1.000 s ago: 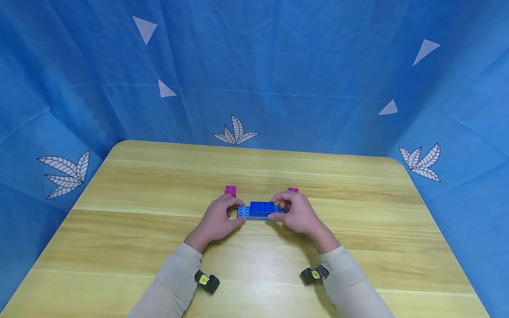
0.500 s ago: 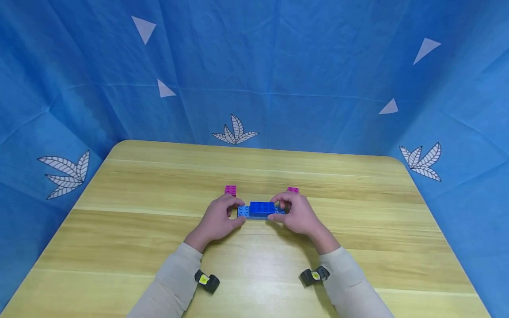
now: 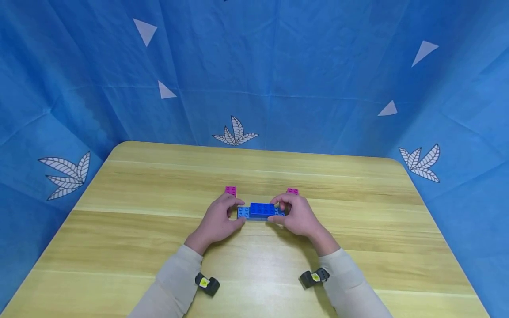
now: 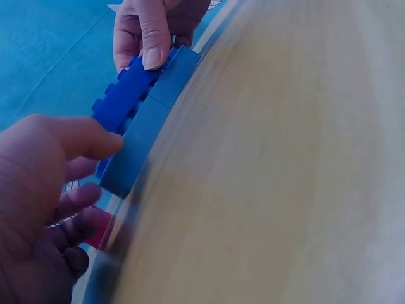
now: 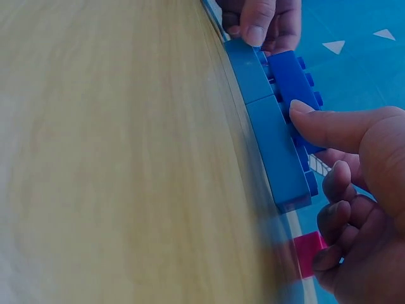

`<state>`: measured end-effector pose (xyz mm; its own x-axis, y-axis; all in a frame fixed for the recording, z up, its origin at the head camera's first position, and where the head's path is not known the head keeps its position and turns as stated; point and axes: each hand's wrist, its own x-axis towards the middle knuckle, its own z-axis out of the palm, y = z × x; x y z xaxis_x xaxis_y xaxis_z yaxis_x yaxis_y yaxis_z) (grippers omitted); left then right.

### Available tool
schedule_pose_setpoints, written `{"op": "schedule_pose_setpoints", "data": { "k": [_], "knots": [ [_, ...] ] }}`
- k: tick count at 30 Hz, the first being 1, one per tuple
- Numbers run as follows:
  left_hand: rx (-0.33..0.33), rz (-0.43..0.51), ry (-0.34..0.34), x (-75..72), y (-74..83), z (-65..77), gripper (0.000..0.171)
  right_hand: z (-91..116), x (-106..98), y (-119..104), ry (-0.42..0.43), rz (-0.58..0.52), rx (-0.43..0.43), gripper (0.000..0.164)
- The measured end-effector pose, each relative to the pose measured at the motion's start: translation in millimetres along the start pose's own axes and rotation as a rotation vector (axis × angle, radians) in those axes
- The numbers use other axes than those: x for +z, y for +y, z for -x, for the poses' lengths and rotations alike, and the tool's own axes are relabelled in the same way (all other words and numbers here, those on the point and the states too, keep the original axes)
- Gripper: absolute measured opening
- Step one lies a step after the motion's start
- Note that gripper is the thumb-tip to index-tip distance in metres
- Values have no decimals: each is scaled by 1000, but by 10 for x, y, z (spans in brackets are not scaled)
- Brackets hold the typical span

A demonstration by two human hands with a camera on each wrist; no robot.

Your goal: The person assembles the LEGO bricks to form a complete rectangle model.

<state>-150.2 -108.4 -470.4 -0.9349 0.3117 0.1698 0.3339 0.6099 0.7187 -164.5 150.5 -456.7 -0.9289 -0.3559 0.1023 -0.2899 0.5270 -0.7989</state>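
Two light blue toy building bricks lie end to end on the table, the left one [image 3: 243, 212] and the right one [image 4: 174, 75]. A dark blue building brick [image 3: 262, 209] sits over their seam; in the right wrist view, studs show in a gap between it and the lower bricks. My left hand [image 3: 216, 221] pinches the left light blue brick between thumb and forefinger at its outer end. The thumb and fingers of my right hand [image 3: 298, 215] pinch the dark blue brick near its right end. Whether the dark brick is fully seated, I cannot tell.
Behind my hands stand two pink bricks, one at the left [image 3: 230, 190] and one at the right [image 3: 292, 191], each partly hidden. The wooden table [image 3: 254, 274] meets a blue curtain [image 3: 270, 66] at its far edge. Black wrist devices [image 3: 207, 284] hang at both sleeves.
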Motion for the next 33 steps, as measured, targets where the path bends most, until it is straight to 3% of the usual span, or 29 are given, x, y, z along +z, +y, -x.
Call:
{"op": "schedule_pose_setpoints", "data": {
  "k": [11,33],
  "knots": [
    [69,44,35,17,116,-36,40,6,7,17,-8,-11,0,33],
    [33,85,28,84,114,-87,33,4,-7,-9,16,20,-13,34]
  ]
}}
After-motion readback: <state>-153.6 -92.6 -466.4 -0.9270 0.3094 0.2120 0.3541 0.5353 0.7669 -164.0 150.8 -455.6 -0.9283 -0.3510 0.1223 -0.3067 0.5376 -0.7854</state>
